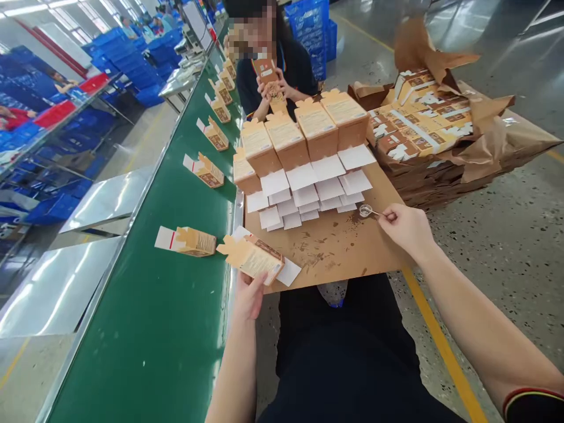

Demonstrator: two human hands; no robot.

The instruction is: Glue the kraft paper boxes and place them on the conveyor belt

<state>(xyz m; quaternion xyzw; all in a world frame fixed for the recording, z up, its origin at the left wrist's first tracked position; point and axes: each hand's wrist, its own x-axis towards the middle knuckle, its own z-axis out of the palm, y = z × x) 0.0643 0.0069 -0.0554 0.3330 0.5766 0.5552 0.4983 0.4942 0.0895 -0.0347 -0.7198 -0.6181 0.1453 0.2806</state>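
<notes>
My left hand (252, 294) grips a cardboard box (253, 258), yellow and brown, tilted at the near left corner of the cardboard-topped table (335, 258). Its end flaps stick out on both sides. In my right hand (403, 229) is the thin handle of a small metal spoon (365, 210), whose round end is over the tabletop. Dark crumbs (315, 255) lie scattered there. Beyond my hands rises a stack of similar boxes (308, 132), their white flaps (299, 197) hanging open toward me. Another box (196, 242) stands on the green conveyor belt (176, 329), left of the held one.
Several more boxes (212, 134) line the belt farther off. Across the stack, a co-worker (282, 64) holds a brown box. A pile of flat cartons in torn brown paper (484, 153) is at the right. Blue crates (308, 35) stand behind.
</notes>
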